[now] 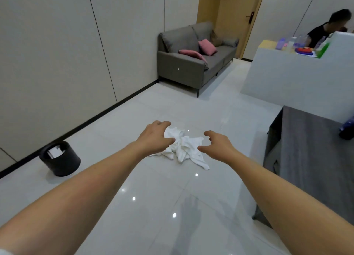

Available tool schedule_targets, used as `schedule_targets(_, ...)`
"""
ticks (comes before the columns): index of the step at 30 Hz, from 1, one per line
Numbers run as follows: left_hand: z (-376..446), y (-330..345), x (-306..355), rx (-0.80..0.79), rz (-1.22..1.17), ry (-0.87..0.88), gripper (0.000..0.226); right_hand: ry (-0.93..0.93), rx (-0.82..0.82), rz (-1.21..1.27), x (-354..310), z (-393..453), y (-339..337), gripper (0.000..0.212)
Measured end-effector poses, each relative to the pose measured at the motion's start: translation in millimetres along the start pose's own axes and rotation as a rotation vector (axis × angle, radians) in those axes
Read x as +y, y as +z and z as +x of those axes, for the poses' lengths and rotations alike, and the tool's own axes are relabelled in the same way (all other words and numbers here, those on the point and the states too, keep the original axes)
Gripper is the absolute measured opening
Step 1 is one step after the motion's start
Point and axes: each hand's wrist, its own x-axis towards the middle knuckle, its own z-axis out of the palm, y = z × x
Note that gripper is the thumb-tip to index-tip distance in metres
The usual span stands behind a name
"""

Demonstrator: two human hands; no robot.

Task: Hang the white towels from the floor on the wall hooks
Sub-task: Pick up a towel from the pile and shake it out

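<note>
White towels (183,147) lie in a crumpled heap on the glossy tiled floor (153,206) in the middle of the view. My left hand (156,138) is stretched out over the heap's left part, fingers spread and loosely curved, holding nothing. My right hand (218,144) reaches out at the heap's right side in the same spread pose, also holding nothing. I cannot tell whether either hand touches the cloth. No wall hooks are in view.
A black round bin (60,159) stands by the left wall. A grey sofa (193,59) with pink cushions sits at the back. A dark wooden table (306,159) is close on the right, a white counter (291,74) with bottles behind it, and a seated person (329,28).
</note>
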Motion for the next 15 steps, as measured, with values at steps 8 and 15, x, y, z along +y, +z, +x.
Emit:
schedule_targets(8, 131.6, 30.4, -36.9, -0.074, 0.013, -0.045, 0.065, 0.058, -0.086, 0.024, 27.4, 138.1, 28.9, 0.067)
schedule_targets(15, 272.0, 59.5, -51.1, -0.158, 0.032, -0.128, 0.066, 0.107, -0.208, 0.097, 59.4, 281.1, 42.3, 0.067)
